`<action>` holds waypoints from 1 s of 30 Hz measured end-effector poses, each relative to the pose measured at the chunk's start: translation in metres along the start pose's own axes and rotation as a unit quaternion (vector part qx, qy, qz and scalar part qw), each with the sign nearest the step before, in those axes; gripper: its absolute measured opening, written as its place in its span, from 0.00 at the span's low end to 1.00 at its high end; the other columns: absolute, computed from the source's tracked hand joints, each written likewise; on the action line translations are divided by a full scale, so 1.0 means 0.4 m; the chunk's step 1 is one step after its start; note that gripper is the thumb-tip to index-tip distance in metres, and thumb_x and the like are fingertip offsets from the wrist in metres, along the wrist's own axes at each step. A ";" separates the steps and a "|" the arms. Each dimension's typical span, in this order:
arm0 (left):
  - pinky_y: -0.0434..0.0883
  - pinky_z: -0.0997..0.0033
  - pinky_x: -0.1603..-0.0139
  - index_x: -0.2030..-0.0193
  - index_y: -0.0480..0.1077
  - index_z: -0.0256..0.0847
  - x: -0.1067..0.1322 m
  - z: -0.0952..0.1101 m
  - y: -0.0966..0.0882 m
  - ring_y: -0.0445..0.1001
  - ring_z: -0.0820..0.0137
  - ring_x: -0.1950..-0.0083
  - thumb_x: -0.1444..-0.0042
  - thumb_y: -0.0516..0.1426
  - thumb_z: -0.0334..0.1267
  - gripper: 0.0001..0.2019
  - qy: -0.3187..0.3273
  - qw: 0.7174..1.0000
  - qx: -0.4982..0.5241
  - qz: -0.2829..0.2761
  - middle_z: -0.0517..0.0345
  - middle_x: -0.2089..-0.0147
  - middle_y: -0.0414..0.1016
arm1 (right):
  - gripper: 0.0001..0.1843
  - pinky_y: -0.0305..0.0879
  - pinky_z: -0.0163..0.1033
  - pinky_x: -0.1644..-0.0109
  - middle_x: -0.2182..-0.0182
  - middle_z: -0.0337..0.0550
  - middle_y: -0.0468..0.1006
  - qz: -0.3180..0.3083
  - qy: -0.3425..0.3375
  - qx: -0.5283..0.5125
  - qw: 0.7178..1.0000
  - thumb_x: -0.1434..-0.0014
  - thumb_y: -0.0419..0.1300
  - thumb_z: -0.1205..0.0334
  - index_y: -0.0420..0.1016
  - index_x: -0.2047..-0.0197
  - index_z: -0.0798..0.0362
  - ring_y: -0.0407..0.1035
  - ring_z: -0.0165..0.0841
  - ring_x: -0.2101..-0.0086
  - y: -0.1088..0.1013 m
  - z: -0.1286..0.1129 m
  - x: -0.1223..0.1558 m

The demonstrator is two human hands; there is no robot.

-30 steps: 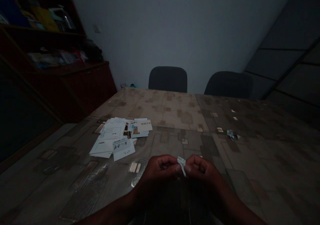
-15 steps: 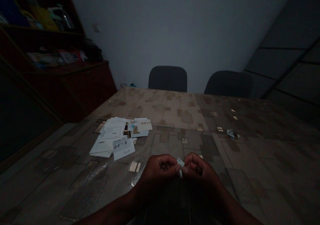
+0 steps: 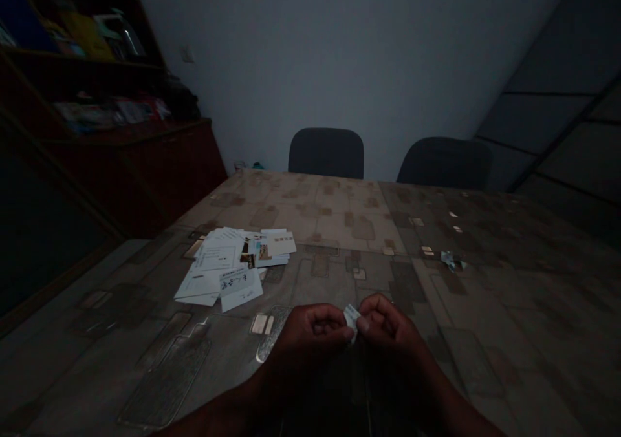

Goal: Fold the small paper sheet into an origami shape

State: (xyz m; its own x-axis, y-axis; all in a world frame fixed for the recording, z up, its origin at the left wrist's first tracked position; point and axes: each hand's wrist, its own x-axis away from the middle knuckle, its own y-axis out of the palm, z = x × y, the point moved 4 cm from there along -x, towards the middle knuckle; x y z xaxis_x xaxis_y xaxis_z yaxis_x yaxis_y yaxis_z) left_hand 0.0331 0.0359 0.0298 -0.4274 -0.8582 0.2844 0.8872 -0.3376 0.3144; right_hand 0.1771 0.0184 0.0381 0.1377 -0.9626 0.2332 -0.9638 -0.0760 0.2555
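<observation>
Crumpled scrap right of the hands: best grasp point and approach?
Pinch the crumpled scrap from above, across its raised middle: it sits bunched on the table, edges likely too flat to catch. The right hand is nearer, but it and the left hand hold a small paper piece.

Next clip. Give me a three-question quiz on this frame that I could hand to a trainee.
1. True or false: the left hand and the right hand both pinch the small paper piece between them.
2. Where does the pile of printed papers lie on the table? A) left of the hands B) right of the hands C) under the hands
3. How many chairs stand at the table's far side?
Key: 1 true; 2 A; 3 two.
</observation>
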 end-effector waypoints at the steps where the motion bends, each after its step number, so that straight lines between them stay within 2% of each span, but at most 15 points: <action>1: 0.63 0.76 0.69 0.67 0.77 0.34 0.001 0.000 0.000 0.72 0.72 0.70 0.56 0.68 0.43 0.14 -0.001 1.000 -0.002 0.001 0.56 0.71 0.77 | 0.23 0.48 0.29 0.77 0.80 0.29 0.64 0.002 -0.012 0.016 1.000 0.52 0.69 0.44 0.66 0.68 0.51 0.54 0.24 0.80 -0.002 -0.004 0.000; 5: 0.63 0.75 0.69 0.67 0.77 0.34 0.007 0.009 0.002 0.72 0.71 0.70 0.55 0.67 0.42 0.13 0.009 0.999 -0.035 0.017 0.56 0.71 0.77 | 0.23 0.48 0.30 0.76 0.80 0.30 0.63 -0.002 -0.045 0.086 0.995 0.51 0.67 0.42 0.67 0.67 0.52 0.54 0.25 0.79 0.001 -0.017 0.004; 9: 0.62 0.76 0.70 0.69 0.77 0.34 0.013 0.015 0.003 0.70 0.72 0.72 0.56 0.67 0.41 0.12 0.010 0.998 -0.056 0.034 0.58 0.74 0.75 | 0.21 0.47 0.30 0.76 0.81 0.30 0.61 0.030 -0.055 0.113 0.992 0.51 0.66 0.43 0.67 0.70 0.53 0.53 0.26 0.79 -0.002 -0.014 -0.001; 16: 0.63 0.76 0.70 0.66 0.78 0.35 0.018 0.004 0.003 0.72 0.72 0.72 0.56 0.69 0.45 0.15 -0.022 0.999 0.024 -0.004 0.57 0.73 0.77 | 0.23 0.48 0.31 0.76 0.81 0.32 0.65 0.008 -0.010 0.065 0.998 0.54 0.68 0.42 0.69 0.71 0.54 0.54 0.25 0.80 -0.003 -0.002 -0.013; 20: 0.64 0.76 0.70 0.67 0.78 0.34 0.017 0.004 0.000 0.72 0.72 0.72 0.56 0.69 0.46 0.16 -0.020 0.999 0.028 -0.007 0.56 0.72 0.78 | 0.25 0.47 0.30 0.76 0.82 0.32 0.65 -0.001 0.020 0.019 1.000 0.56 0.69 0.40 0.69 0.72 0.54 0.54 0.24 0.81 -0.002 -0.004 -0.009; 25: 0.63 0.76 0.70 0.66 0.79 0.34 0.016 0.001 0.000 0.70 0.74 0.73 0.52 0.67 0.47 0.16 -0.008 0.999 0.031 -0.030 0.55 0.72 0.76 | 0.23 0.47 0.31 0.76 0.82 0.32 0.66 -0.025 0.040 -0.009 0.999 0.55 0.70 0.43 0.69 0.72 0.54 0.54 0.24 0.81 0.000 -0.015 0.000; 30: 0.63 0.75 0.69 0.66 0.78 0.35 0.023 0.005 0.006 0.70 0.73 0.73 0.51 0.66 0.47 0.15 -0.009 0.999 0.030 -0.033 0.56 0.72 0.76 | 0.24 0.48 0.32 0.75 0.82 0.34 0.68 0.007 0.019 0.020 1.000 0.56 0.70 0.42 0.68 0.73 0.54 0.56 0.26 0.80 0.003 -0.024 0.000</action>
State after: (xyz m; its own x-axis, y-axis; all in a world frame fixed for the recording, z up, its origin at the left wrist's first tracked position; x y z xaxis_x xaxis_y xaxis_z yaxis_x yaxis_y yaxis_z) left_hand 0.0311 0.0280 0.0351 -0.4875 -0.8279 0.2774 0.8453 -0.3680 0.3872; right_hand 0.1781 0.0206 0.0474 0.1324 -0.9531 0.2720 -0.9738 -0.0739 0.2149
